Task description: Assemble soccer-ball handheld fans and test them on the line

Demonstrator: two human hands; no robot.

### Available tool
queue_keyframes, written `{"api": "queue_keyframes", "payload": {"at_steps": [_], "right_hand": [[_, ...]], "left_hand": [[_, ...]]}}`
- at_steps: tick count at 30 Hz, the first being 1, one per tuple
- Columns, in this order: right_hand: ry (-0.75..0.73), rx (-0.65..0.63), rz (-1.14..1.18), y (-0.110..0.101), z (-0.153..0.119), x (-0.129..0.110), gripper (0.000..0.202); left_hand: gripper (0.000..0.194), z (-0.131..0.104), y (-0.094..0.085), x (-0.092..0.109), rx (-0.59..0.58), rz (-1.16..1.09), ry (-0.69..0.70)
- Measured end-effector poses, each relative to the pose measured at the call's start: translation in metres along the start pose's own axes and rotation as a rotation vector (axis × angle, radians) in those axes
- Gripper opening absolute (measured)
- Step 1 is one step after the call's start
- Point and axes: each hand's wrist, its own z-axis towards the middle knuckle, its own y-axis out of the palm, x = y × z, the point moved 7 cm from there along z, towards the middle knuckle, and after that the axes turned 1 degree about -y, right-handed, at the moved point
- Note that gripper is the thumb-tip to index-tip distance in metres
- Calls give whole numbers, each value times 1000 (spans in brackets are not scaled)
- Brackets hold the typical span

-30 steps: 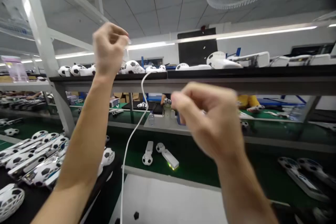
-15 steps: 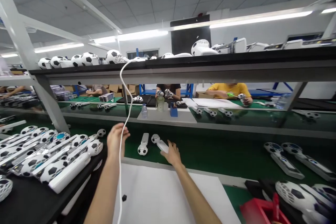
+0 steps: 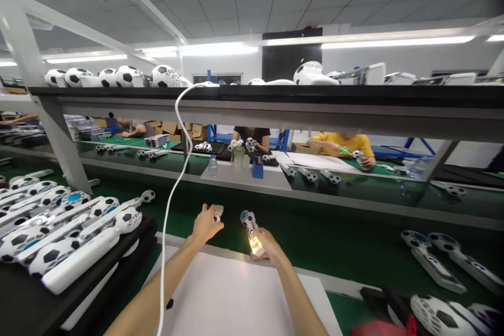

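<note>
My right hand (image 3: 266, 245) is closed around the white handle of a handheld fan (image 3: 248, 217) with a football-patterned head. The head points away from me, and a bright yellow glow shows on the handle. To its left, my left hand (image 3: 206, 224) is wrapped over a second football-patterned fan (image 3: 218, 213), mostly hidden by the fingers. Both hands are over the green belt, just beyond a white sheet (image 3: 232, 294). A white cable (image 3: 172, 194) hangs down in front of my left forearm.
Several football-patterned fans (image 3: 82, 257) lie on a black tray at left. More fans (image 3: 433, 257) are at right near a red box (image 3: 384, 328). A shelf (image 3: 260, 95) crosses above, carrying others. Across the belt, a person in yellow (image 3: 352, 144) and another in black work.
My left hand has come forward and right, down onto the fan lying there. My right hand has gripped the other fan and drawn it nearer; its patterned side now shows and its handle glows.
</note>
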Motion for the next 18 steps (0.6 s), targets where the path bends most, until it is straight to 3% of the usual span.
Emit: {"api": "queue_keyframes", "payload": {"at_steps": [4, 7, 10, 12, 16, 18], "right_hand": [[34, -17, 56, -17, -12, -2, 31], [-15, -55, 110, -24, -26, -16, 32], [-78, -63, 177, -28, -43, -33, 30], [-121, -61, 230, -30, -55, -44, 24], [-217, -85, 351, -34, -78, -66, 21], [-254, -96, 399, -34, -89, -75, 28]], "left_hand": [[43, -8, -20, 6, 65, -111, 84], [54, -11, -13, 4, 45, -210, 95], [71, -11, 8, -5, -1, -260, 92], [72, -12, 29, -12, -83, -263, 104], [41, -21, 66, -21, -266, -225, 137], [36, -30, 78, -18, -314, -199, 165]]}}
